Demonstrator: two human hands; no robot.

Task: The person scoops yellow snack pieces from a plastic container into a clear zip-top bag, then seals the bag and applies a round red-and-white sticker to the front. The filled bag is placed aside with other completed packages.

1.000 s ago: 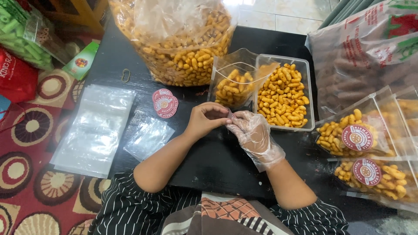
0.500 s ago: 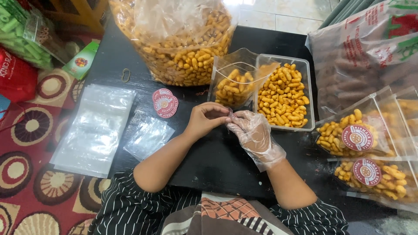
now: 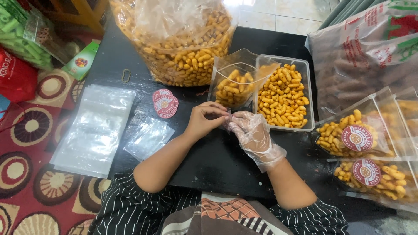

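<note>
My bare left hand (image 3: 203, 122) and my right hand (image 3: 251, 135), which wears a thin clear plastic glove, meet fingertip to fingertip at the middle of the black table (image 3: 217, 161). Both pinch at the near bottom edge of a small clear pouch (image 3: 233, 85). The pouch is partly filled with orange-yellow snack pieces and leans against a clear tray (image 3: 305, 93) of the same snack. Exactly what lies between the fingertips is hidden by the fingers.
A big open bag of the snack (image 3: 178, 43) stands at the back. Round red stickers (image 3: 165, 103) and a stack of empty clear pouches (image 3: 96, 130) lie to the left. Two filled, stickered pouches (image 3: 361, 143) lie at the right. A patterned red mat (image 3: 30, 182) covers the floor.
Both hands stay together at the pouch's near edge; only the fingertips have shifted slightly.
</note>
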